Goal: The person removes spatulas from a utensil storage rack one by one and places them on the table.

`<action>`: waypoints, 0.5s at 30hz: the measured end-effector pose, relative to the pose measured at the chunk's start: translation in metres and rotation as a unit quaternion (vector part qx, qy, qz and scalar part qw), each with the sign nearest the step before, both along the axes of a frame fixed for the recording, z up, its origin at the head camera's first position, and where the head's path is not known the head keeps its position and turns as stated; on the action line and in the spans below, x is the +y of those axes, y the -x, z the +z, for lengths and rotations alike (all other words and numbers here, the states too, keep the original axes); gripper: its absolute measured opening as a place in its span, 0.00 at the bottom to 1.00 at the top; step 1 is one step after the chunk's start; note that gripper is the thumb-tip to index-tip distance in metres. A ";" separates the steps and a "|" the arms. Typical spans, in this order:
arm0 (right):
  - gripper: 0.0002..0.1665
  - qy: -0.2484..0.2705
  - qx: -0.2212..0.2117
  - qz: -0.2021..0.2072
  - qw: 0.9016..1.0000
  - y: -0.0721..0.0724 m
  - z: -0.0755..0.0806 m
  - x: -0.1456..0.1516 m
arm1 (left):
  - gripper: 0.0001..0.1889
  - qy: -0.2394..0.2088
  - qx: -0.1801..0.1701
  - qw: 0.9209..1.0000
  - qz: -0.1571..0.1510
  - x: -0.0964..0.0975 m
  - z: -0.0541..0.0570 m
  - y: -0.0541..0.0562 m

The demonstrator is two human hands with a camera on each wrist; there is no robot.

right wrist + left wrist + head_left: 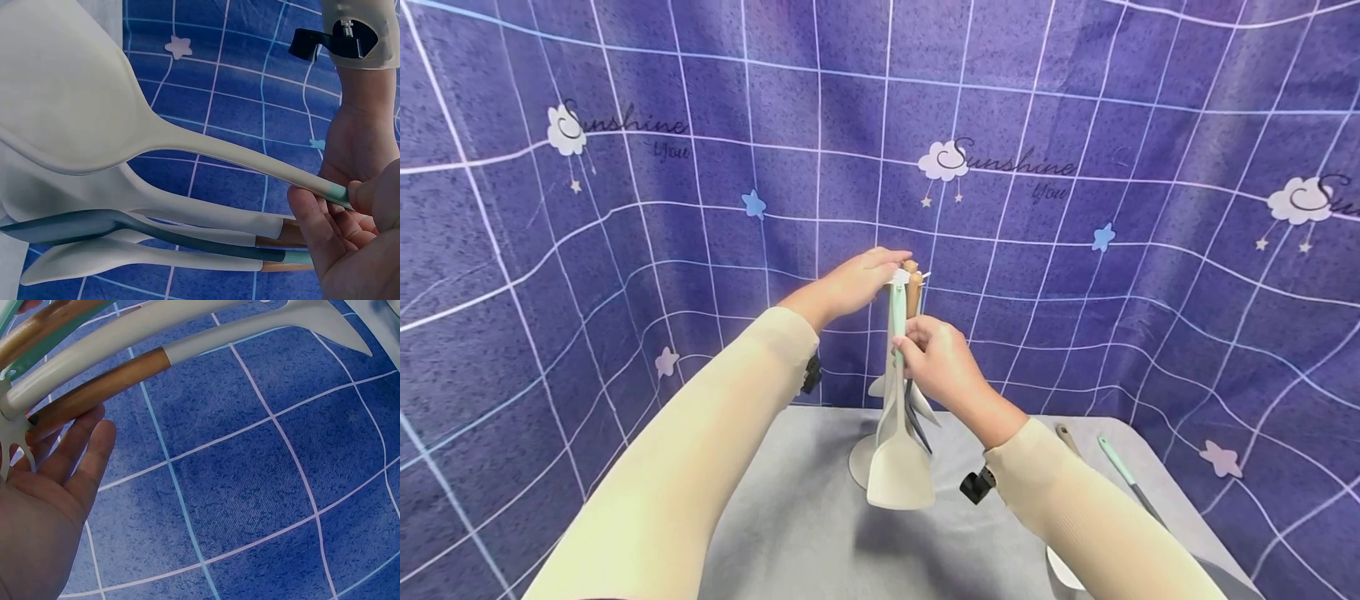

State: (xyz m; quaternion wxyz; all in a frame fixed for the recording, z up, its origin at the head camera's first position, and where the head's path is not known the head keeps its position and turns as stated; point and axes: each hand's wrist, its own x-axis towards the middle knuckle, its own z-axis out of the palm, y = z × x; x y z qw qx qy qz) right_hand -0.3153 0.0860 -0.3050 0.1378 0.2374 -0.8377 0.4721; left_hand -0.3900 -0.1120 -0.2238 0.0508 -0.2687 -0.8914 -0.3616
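My right hand (pixel 943 354) pinches the mint-green handle of a cream turner (pixel 901 475) between thumb and fingers. The turner hangs upright, blade down, at the front of a utensil stand, its handle top right at the stand's white hook rack (pixel 898 277). My left hand (pixel 853 285) touches that rack from the left, fingers extended over it. In the left wrist view its fingers lie behind a wooden handle (pixel 100 394), partly hidden by the rack. Behind the turner hang a dark blue-grey utensil (pixel 119 226) and several pale utensils with wooden handles.
The stand's round base (pixel 859 465) rests on the grey tabletop (pixel 790 500). At the right, partly behind my right sleeve, lie a utensil with a green handle (pixel 1116 458), a brownish handle (pixel 1066 437) and a white rounded piece (pixel 1063 571). A purple patterned curtain (pixel 1000 100) hangs behind.
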 end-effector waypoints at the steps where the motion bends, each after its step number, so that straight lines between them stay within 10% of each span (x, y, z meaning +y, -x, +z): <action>1: 0.10 -0.001 0.001 -0.003 1.000 0.000 0.000 0.001 | 0.30 0.001 -0.001 1.000 0.000 0.001 0.000 0.000; 15: 0.09 -0.029 0.038 0.004 0.999 -0.010 0.003 0.006 | 0.30 -0.005 -0.011 1.000 -0.007 0.000 -0.002 0.005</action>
